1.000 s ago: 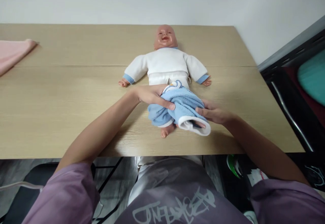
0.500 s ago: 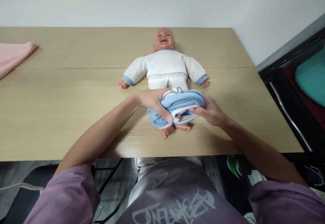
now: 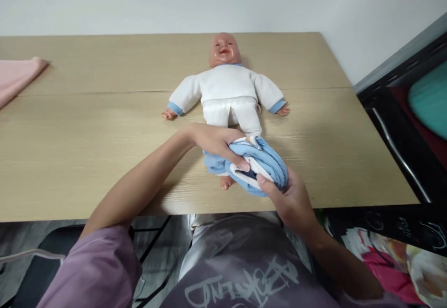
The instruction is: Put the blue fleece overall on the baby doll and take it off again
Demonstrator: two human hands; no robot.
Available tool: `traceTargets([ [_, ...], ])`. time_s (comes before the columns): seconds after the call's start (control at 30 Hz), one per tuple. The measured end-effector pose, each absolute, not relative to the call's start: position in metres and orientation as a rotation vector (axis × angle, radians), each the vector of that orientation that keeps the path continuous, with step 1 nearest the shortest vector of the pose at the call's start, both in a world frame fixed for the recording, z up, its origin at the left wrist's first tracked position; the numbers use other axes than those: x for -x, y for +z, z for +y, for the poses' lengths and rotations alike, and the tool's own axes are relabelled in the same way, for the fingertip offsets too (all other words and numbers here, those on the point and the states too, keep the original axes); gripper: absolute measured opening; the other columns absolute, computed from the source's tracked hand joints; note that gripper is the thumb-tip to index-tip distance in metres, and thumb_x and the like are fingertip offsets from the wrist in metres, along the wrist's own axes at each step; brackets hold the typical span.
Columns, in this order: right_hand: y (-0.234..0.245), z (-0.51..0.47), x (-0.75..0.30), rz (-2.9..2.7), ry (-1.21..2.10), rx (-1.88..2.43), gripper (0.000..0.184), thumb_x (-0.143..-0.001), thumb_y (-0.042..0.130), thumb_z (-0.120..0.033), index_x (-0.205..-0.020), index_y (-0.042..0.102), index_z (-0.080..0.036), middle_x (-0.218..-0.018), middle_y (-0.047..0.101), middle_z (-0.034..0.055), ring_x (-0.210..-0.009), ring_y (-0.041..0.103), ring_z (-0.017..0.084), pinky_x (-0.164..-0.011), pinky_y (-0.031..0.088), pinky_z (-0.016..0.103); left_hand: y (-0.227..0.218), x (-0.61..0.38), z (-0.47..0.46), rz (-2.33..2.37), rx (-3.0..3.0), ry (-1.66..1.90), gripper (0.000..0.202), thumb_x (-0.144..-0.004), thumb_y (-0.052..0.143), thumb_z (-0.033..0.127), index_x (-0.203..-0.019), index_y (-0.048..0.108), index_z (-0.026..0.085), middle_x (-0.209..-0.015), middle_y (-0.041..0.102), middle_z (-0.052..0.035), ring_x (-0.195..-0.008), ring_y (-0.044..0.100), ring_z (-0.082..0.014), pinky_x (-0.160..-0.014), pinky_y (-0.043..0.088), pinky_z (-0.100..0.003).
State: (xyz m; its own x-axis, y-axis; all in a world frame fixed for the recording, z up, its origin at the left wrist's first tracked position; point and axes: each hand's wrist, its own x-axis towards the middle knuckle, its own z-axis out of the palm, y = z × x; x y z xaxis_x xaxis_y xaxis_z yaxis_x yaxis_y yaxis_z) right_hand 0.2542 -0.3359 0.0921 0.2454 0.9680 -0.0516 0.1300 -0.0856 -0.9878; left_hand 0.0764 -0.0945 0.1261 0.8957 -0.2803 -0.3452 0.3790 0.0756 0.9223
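Observation:
A baby doll point(image 3: 226, 82) in a white suit with blue cuffs lies on its back, head away from me. Over its lower legs is a bunched blue terry-cloth garment point(image 3: 274, 161) with white trim around an opening. My left hand point(image 3: 220, 143) grips the left side of the bunch, its thumb at the opening's edge. From the right, my right hand point(image 3: 289, 196) holds it, thumb on the white rim and fingers underneath. More blue cloth point(image 3: 214, 163) surrounds one lower leg; whether it joins the bunch I cannot tell. One doll foot point(image 3: 226, 182) shows; the other is hidden.
The wooden table point(image 3: 87, 131) meets a white wall at the back. A pink cloth point(image 3: 19, 77) lies at the far left. Right of the table stands a black rack point(image 3: 394, 145) with a teal object point(image 3: 431, 98). A dark chair point(image 3: 42, 266) is below the left edge.
Both hands still hold the garment. My right hand has come down and nearer to me, tilting the bunch so its opening faces me and covering one doll foot.

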Motion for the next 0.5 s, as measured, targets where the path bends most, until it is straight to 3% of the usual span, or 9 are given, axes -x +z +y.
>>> traceTargets([
  [0.1,0.074,-0.347,-0.244,-1.051,0.870,1.567,0.039,-0.108,0.087,-0.050,-0.136,0.089,-0.024,-0.120,0.093,0.0115,-0.113,0.090,0.036,-0.103,0.078,0.049,0.127,-0.081,-0.103,0.072,-1.454,-0.525,0.041,-0.104,0.101,0.059,-0.118,0.090,0.022,-0.092,0.092,-0.0093,-0.079,0.092,-0.0311,-0.076,0.078,-0.041],
  [0.2,0.059,-0.352,-0.247,-1.101,0.612,1.695,0.023,-0.101,0.089,-0.044,-0.116,0.085,-0.027,-0.094,0.085,0.0070,-0.086,0.081,0.032,-0.084,0.074,0.047,0.129,-0.085,-0.112,0.155,-1.707,-0.443,0.031,-0.101,0.097,0.051,-0.106,0.082,0.023,-0.080,0.088,-0.0042,-0.073,0.088,-0.0286,-0.067,0.069,-0.035],
  [0.33,0.050,-0.357,-0.252,-1.207,0.275,1.841,0.024,-0.093,0.088,-0.041,-0.092,0.066,-0.032,-0.069,0.063,-0.0016,-0.060,0.055,0.024,-0.059,0.052,0.040,0.139,-0.088,-0.123,0.289,-2.158,-0.162,0.024,-0.086,0.087,0.032,-0.099,0.068,0.025,-0.080,0.082,0.0015,-0.068,0.076,-0.0216,-0.068,0.054,-0.033],
  [0.4,0.048,-0.358,-0.253,-1.258,0.207,1.864,0.025,-0.095,0.083,-0.039,-0.089,0.060,-0.032,-0.070,0.060,-0.0015,-0.062,0.055,0.025,-0.061,0.050,0.040,0.144,-0.087,-0.128,0.356,-2.312,-0.142,0.027,-0.086,0.086,0.033,-0.100,0.065,0.026,-0.081,0.079,0.0012,-0.070,0.072,-0.0231,-0.070,0.050,-0.035],
  [0.5,0.043,-0.357,-0.251,-1.295,0.140,1.854,0.019,-0.096,0.076,-0.036,-0.090,0.058,-0.031,-0.088,0.068,0.0059,-0.082,0.068,0.032,-0.077,0.061,0.048,0.149,-0.085,-0.135,0.493,-2.484,-0.173,0.030,-0.088,0.088,0.036,-0.102,0.063,0.027,-0.085,0.075,-0.0014,-0.076,0.071,-0.0273,-0.071,0.045,-0.038],
])
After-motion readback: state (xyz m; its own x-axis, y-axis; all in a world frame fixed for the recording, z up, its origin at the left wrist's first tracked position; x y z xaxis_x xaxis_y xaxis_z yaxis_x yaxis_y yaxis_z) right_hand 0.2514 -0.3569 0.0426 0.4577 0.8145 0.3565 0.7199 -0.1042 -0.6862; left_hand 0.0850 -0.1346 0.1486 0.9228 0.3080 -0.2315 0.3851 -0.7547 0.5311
